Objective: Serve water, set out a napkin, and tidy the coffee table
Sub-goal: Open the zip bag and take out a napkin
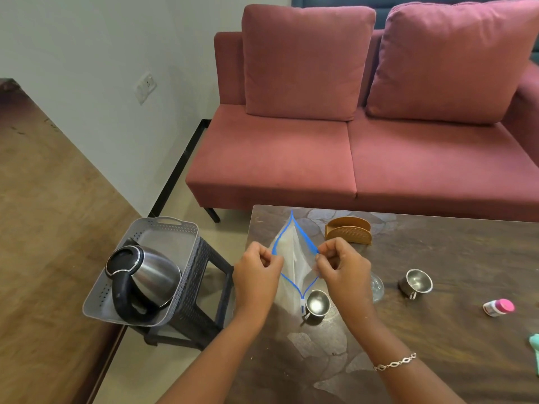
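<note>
A clear zip bag [294, 252] with a blue zipper edge hangs over the dark coffee table [437, 339], its mouth pulled wide apart. My left hand [256, 272] pinches the left lip and my right hand [341, 266] pinches the right lip. Something pale shows inside the bag; I cannot tell what it is. A brown napkin holder [348, 230] stands behind the bag with nothing showing in it. One steel cup [316, 306] sits just below the bag, another steel cup [415, 282] to the right. A clear glass [376, 287] lies partly hidden behind my right hand.
A steel kettle [144, 281] with a black handle rests in a grey perforated tray [172, 228] on a dark stool [204, 290] left of the table. A pink-capped small bottle [498, 307] and a teal object [534, 345] lie at the table's right. A pink sofa [364, 147] stands behind.
</note>
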The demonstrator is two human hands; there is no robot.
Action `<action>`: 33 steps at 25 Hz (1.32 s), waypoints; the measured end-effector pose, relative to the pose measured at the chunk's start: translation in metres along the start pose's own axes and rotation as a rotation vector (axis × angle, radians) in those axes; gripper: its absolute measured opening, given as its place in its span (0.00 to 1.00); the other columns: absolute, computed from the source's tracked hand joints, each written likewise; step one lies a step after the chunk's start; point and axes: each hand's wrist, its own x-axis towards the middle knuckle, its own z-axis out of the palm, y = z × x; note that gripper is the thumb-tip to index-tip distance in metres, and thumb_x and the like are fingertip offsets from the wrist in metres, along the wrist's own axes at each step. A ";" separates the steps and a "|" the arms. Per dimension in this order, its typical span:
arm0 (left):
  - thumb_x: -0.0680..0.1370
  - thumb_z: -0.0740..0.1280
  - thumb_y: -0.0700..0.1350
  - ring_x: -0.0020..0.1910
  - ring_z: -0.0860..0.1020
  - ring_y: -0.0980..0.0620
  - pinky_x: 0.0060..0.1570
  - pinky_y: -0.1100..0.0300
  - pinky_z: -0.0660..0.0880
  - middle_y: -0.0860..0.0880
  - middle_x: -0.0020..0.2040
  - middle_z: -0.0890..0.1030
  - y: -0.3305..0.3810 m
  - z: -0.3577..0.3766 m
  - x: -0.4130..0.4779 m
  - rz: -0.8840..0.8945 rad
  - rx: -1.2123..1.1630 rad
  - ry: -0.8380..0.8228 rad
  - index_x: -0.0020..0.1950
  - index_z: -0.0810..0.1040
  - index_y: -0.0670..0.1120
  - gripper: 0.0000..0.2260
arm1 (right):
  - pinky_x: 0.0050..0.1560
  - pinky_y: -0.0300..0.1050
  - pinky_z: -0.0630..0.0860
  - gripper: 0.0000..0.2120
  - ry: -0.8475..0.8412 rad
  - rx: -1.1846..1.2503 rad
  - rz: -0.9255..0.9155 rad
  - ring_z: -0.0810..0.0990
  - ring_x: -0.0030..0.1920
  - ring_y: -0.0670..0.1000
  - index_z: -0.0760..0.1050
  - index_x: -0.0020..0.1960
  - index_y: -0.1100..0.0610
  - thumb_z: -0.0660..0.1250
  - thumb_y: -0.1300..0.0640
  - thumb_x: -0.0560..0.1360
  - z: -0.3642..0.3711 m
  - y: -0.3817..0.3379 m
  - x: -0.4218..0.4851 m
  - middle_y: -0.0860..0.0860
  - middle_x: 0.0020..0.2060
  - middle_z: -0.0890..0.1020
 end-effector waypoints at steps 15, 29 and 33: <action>0.75 0.63 0.40 0.27 0.65 0.59 0.38 0.74 0.70 0.54 0.31 0.67 0.011 0.013 -0.035 0.362 0.209 -0.045 0.38 0.65 0.48 0.09 | 0.38 0.45 0.74 0.04 -0.354 -0.531 0.061 0.78 0.41 0.54 0.76 0.42 0.61 0.62 0.63 0.72 0.016 0.004 0.010 0.54 0.38 0.80; 0.71 0.58 0.48 0.26 0.70 0.57 0.25 0.70 0.64 0.54 0.30 0.72 -0.001 0.028 -0.048 0.600 0.206 -0.042 0.37 0.67 0.49 0.05 | 0.32 0.42 0.68 0.15 -0.235 -0.294 0.261 0.65 0.26 0.47 0.63 0.31 0.53 0.59 0.62 0.75 0.006 -0.003 0.019 0.49 0.26 0.66; 0.73 0.57 0.64 0.41 0.74 0.60 0.39 0.70 0.73 0.59 0.40 0.74 -0.005 0.016 -0.036 0.426 -0.081 -0.088 0.43 0.72 0.51 0.17 | 0.34 0.35 0.74 0.06 -0.272 0.115 0.249 0.75 0.36 0.49 0.76 0.48 0.56 0.68 0.56 0.72 -0.011 -0.020 0.018 0.53 0.34 0.73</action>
